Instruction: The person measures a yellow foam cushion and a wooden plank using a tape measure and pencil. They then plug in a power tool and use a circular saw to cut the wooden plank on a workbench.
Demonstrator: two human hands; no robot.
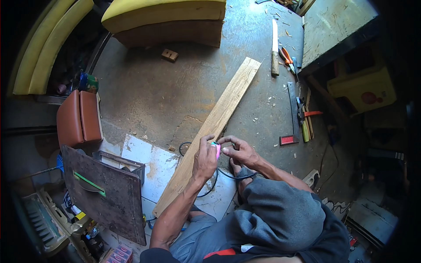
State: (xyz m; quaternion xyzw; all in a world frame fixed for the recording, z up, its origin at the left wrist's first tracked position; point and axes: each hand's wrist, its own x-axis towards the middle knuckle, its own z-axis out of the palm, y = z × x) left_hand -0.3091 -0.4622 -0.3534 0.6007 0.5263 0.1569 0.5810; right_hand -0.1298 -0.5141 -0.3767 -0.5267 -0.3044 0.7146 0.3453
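My left hand (205, 160) is closed around a small pink object (218, 150) with a teal edge, too small to name surely. From the right, my right hand (241, 151) meets it, index finger at its top and thumb at its side, the fingers bent in. Both hands are above a long wooden plank (223, 105), which lies slanting on the floor from near my left forearm to the far right. Beneath the hands a black cable (213, 186) loops past the plank and my knee. A bare foot (236, 168) shows just under my right hand.
To the right lie a knife (275, 57), orange-handled pliers (287, 59), a try square (291, 114) and several other tools. A small wood block (169, 55) sits beyond the plank. A dark panel (103, 193) stands at left, near brown cushions (79, 118). A yellow-topped seat (166, 13) stands at the back.
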